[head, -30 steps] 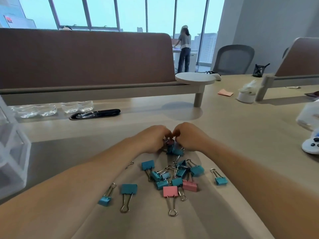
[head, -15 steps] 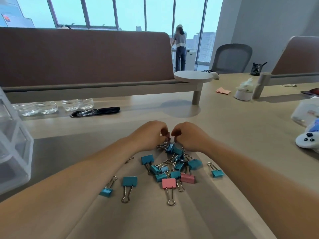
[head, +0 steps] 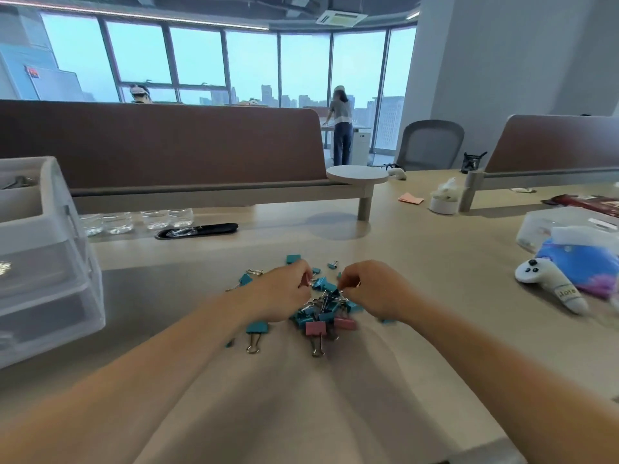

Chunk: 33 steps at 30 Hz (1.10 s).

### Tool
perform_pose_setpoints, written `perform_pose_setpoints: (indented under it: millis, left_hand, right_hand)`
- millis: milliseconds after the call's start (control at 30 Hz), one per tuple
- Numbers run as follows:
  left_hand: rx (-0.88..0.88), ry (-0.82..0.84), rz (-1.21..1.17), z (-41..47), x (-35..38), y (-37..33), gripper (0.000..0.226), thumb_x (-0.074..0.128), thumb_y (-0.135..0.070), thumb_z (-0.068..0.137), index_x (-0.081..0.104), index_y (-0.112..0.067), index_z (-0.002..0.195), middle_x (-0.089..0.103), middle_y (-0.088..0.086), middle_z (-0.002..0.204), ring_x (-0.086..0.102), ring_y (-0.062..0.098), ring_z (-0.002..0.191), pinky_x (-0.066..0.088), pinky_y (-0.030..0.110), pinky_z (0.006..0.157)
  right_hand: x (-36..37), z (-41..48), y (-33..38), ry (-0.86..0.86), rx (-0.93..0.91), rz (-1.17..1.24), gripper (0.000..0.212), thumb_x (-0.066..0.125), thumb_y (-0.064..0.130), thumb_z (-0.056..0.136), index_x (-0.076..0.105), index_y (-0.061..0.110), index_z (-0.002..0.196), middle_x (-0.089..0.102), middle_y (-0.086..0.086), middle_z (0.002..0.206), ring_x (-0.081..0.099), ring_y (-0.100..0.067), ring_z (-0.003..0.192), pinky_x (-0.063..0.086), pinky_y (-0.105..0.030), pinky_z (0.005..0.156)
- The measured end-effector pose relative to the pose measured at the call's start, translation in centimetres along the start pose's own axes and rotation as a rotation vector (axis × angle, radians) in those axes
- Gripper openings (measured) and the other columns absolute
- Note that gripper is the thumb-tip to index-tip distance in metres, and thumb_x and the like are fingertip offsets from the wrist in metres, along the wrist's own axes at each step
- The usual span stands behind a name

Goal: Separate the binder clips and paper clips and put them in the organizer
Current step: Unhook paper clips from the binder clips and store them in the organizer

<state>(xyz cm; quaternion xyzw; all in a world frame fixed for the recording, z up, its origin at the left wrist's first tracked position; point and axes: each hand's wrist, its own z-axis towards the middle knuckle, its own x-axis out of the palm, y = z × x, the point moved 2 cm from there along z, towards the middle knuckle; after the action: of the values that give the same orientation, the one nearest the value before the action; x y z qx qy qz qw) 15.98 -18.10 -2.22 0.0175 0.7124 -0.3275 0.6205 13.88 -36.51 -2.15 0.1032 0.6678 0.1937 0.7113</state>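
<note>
A tangled pile of teal and pink binder clips [head: 323, 311] lies on the tan desk in front of me. My left hand [head: 284, 294] curls over the pile's left side and pinches a small pink clip at its fingertips. Across a small gap, my right hand [head: 371, 289] has its fingers curled, pinching a small clip from the pile's top. Loose teal clips lie around them: one at the far side [head: 293, 258], one near my left forearm [head: 257, 328]. The translucent drawer organizer [head: 43, 262] stands at the left edge. No paper clips can be made out.
A white game controller [head: 549, 284], a blue pouch [head: 584, 262] and a clear plastic box [head: 552, 226] sit to the right. Water bottles [head: 134, 221] and a black cable slot [head: 197, 230] lie below the brown divider [head: 160, 145]. A person stands far back.
My hands have drawn slightly apart over the pile. The view has tilted up, bringing more of the organizer and the scattered clips beyond my hands into sight.
</note>
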Motion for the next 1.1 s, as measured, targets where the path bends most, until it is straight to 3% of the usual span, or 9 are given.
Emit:
perform_pose_setpoints:
  millis: [100, 233, 333, 433, 567, 700, 833, 1000, 1100]
  left_hand:
    - [0.013, 0.018, 0.106, -1.5, 1.0, -1.0, 0.033, 0.051, -0.032, 0.095, 0.049, -0.02, 0.126, 0.057, 0.001, 0.116, 0.055, 0.017, 0.101, 0.048, 0.037, 0.091]
    - [0.01, 0.0, 0.194, -2.6, 2.2, -1.8, 0.043, 0.064, -0.043, 0.089, 0.051, -0.022, 0.123, 0.059, 0.0, 0.117, 0.055, 0.018, 0.099, 0.048, 0.034, 0.085]
    - [0.021, 0.004, 0.266, -2.7, 2.9, -1.9, 0.035, 0.065, -0.045, 0.086, 0.052, -0.025, 0.111, 0.061, 0.0, 0.114, 0.057, 0.02, 0.097, 0.05, 0.037, 0.082]
    - [0.018, 0.022, 0.28, -2.7, 3.1, -2.0, 0.025, 0.066, -0.041, 0.085, 0.047, -0.029, 0.096, 0.062, 0.001, 0.108, 0.056, 0.019, 0.091, 0.044, 0.033, 0.07]
    - [-0.013, 0.037, 0.289, -2.8, 3.3, -2.4, 0.019, 0.064, -0.036, 0.089, 0.053, -0.025, 0.101, 0.062, 0.004, 0.107, 0.054, 0.019, 0.089, 0.036, 0.029, 0.065]
    - [-0.032, 0.047, 0.329, -3.1, 3.6, -2.6, 0.005, 0.055, -0.026, 0.094, 0.052, -0.027, 0.098, 0.06, 0.004, 0.103, 0.05, 0.018, 0.083, 0.035, 0.028, 0.064]
    - [-0.021, 0.019, 0.322, -3.4, 3.7, -2.4, 0.006, 0.052, -0.021, 0.094, 0.053, -0.024, 0.098, 0.058, 0.002, 0.097, 0.053, 0.02, 0.083, 0.039, 0.03, 0.063]
    - [0.021, -0.049, 0.244, -4.0, 3.6, -2.2, 0.002, 0.052, -0.019, 0.095, 0.051, -0.021, 0.094, 0.052, 0.005, 0.1, 0.05, 0.018, 0.072, 0.032, 0.03, 0.053]
    - [0.044, -0.046, 0.217, -4.6, 3.4, -2.6, 0.016, 0.049, -0.012, 0.093, 0.04, -0.025, 0.091, 0.044, 0.003, 0.107, 0.047, 0.017, 0.075, 0.037, 0.032, 0.061]
  right_hand:
    - [0.6, -1.9, 0.2, 0.032, 0.014, -0.058, 0.017, 0.061, 0.017, 0.088, 0.071, 0.023, 0.101, 0.067, 0.005, 0.099, 0.059, -0.015, 0.086, 0.046, -0.027, 0.073]
    - [2.1, -3.2, 0.6, 0.079, 0.004, -0.187, 0.016, 0.063, 0.031, 0.087, 0.068, 0.026, 0.102, 0.066, 0.0, 0.102, 0.061, -0.023, 0.091, 0.049, -0.029, 0.073]
    - [2.5, -3.6, 1.3, 0.073, -0.017, -0.296, 0.026, 0.057, 0.028, 0.091, 0.066, 0.02, 0.114, 0.064, -0.005, 0.111, 0.06, -0.025, 0.101, 0.047, -0.03, 0.076]
    - [2.8, -3.6, 1.5, 0.067, -0.032, -0.345, 0.027, 0.057, 0.028, 0.093, 0.064, 0.019, 0.118, 0.062, -0.006, 0.116, 0.06, -0.025, 0.105, 0.049, -0.031, 0.082]
    - [3.2, -3.5, 1.2, 0.082, -0.042, -0.379, 0.02, 0.058, 0.022, 0.093, 0.065, 0.018, 0.111, 0.061, -0.006, 0.115, 0.061, -0.025, 0.101, 0.053, -0.034, 0.083]
    - [3.3, -3.5, 1.2, 0.111, -0.059, -0.36, 0.019, 0.059, 0.023, 0.093, 0.063, 0.019, 0.111, 0.057, -0.005, 0.116, 0.06, -0.025, 0.099, 0.053, -0.034, 0.082]
    - [3.3, -3.7, 1.5, 0.149, -0.064, -0.303, 0.02, 0.06, 0.028, 0.094, 0.061, 0.017, 0.11, 0.056, -0.005, 0.116, 0.058, -0.025, 0.098, 0.051, -0.036, 0.083]
    - [3.3, -4.0, 2.1, 0.162, -0.036, -0.171, 0.019, 0.055, 0.032, 0.097, 0.054, 0.016, 0.107, 0.052, -0.005, 0.119, 0.053, -0.022, 0.096, 0.04, -0.031, 0.077]
    - [3.3, -4.4, 2.2, 0.166, -0.019, -0.151, 0.023, 0.054, 0.035, 0.097, 0.054, 0.017, 0.112, 0.05, -0.005, 0.123, 0.054, -0.024, 0.105, 0.043, -0.033, 0.084]
